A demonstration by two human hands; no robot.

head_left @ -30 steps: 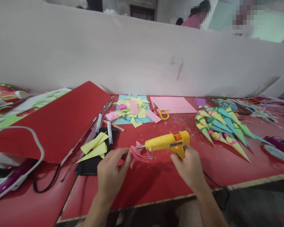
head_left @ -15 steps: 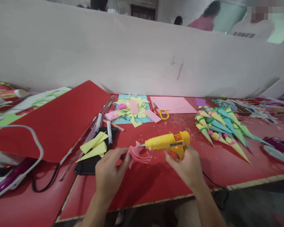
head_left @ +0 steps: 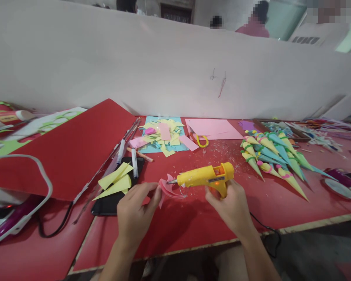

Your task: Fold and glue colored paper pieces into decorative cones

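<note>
Pinched between the fingertips of my left hand (head_left: pixel 139 208) is a pink foam piece (head_left: pixel 171 190) with curved strips and pointed ends. My right hand (head_left: pixel 229 201) grips a yellow glue gun (head_left: pixel 206 176) by its handle, with a small orange light showing. The metal nozzle points left and meets the upper part of the pink piece, close to my left fingertips. Both hands are above the red table (head_left: pixel 193 230), near its front edge.
Left of my hands, yellow pieces (head_left: pixel 117 181) lie on a black phone (head_left: pixel 105 208), beside markers (head_left: pixel 135 162). Behind are paper scraps (head_left: pixel 163 132), scissors (head_left: pixel 202 141) and pink sheets (head_left: pixel 216 128). Decorated cones (head_left: pixel 275 154) pile up on the right. A cord (head_left: pixel 266 228) hangs near my right wrist.
The glue gun has shifted slightly left, and its nozzle now reaches further over the pink piece. Both hands keep their holds. At the far right, another person's hand has left the view.
</note>
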